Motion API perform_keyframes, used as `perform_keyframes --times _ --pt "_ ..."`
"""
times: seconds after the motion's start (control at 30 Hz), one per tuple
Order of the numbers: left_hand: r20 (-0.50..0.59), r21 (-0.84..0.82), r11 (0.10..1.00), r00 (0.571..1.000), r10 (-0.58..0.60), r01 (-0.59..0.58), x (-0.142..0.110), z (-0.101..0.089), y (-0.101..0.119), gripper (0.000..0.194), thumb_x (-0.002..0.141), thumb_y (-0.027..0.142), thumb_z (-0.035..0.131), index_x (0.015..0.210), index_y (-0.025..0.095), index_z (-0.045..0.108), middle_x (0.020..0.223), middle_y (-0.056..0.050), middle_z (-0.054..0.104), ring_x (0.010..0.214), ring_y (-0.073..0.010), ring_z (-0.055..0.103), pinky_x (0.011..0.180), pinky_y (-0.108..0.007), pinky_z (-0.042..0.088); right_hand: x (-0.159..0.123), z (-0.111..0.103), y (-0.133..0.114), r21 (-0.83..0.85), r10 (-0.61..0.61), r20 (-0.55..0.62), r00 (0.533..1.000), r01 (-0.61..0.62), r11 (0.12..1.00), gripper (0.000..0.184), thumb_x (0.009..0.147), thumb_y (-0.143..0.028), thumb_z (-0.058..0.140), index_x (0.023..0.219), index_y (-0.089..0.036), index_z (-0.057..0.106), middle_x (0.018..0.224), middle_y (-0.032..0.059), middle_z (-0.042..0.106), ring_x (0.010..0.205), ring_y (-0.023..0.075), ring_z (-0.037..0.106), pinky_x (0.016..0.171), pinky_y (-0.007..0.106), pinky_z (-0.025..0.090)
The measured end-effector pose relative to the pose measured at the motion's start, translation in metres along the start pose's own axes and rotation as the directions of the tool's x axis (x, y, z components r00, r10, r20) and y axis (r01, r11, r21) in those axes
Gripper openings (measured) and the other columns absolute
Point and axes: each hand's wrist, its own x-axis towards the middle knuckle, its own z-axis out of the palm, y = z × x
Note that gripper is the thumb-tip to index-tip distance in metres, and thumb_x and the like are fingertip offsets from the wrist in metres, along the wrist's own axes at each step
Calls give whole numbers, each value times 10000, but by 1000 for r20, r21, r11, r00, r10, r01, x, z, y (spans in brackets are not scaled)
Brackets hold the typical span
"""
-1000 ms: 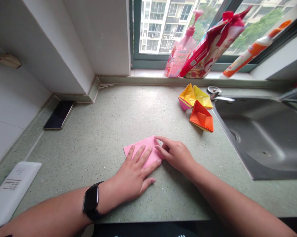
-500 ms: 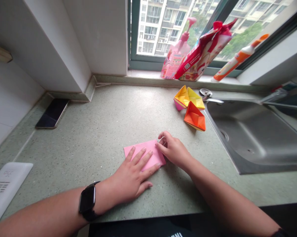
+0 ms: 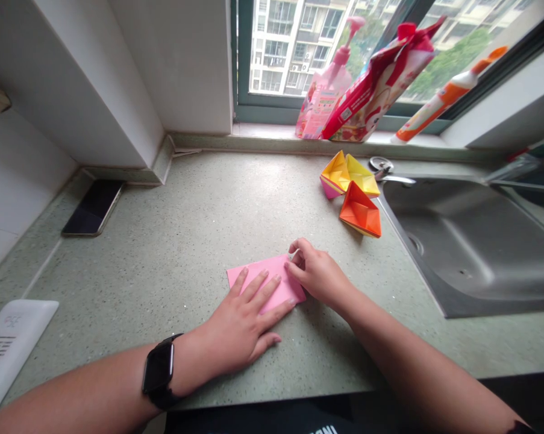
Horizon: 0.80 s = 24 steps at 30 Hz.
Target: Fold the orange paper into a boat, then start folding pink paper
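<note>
A folded sheet of pink paper (image 3: pixel 278 295) lies flat on the speckled green counter. My left hand (image 3: pixel 241 325) rests on it palm down, fingers spread, hiding part of its lower side. At the paper's right end, my right hand (image 3: pixel 319 271) is curled with the thumb on the upper right corner, gripping the edge; the other fingertips are partly hidden. Beyond my hands stand folded paper boats: an orange one (image 3: pixel 361 214) in front, and yellow ones (image 3: pixel 337 173) behind it, touching one another.
A steel sink (image 3: pixel 461 241) is set into the counter (image 3: pixel 199 223) at the right. On the windowsill stand a pink pump bottle (image 3: pixel 323 102), a red bag (image 3: pixel 375 90) and an orange-and-white tube (image 3: pixel 438 102). A phone (image 3: pixel 93 208) and a white slab-like object (image 3: pixel 16 343) lie at the left.
The view has shifted slightly. Both hands keep nearly the same place on the pink paper.
</note>
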Motion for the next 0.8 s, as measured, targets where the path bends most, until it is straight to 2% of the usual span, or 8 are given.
perform_keyframes --times 0.27,0.5,0.8 --pt "9 3 1000 1000 -6 6 0 -1 0 670 1131 590 502 1746 376 346 1837 -111 270 1690 -412 245 1363 -701 38 1 2 3 5 -3 -10 1000 4 1000 204 942 -204 662 1059 -266 507 754 -42 700 697 185 654 697 312 437" --pt "16 -14 1000 1000 -9 9 0 -1 0 653 1141 613 455 1740 369 364 1835 -123 269 1689 -421 243 1361 -706 44 0 3 1 -18 -1 -29 1000 0 1000 229 924 -203 679 1077 -261 519 750 -48 694 692 178 653 690 301 437" --pt "41 -37 999 999 -19 21 2 -5 3 656 1140 618 454 1739 364 368 1820 -131 307 1686 -420 255 1360 -707 63 -3 1 -1 -30 -10 -23 1000 9 999 170 949 -262 667 1061 -267 539 758 -27 714 697 196 668 689 323 451"
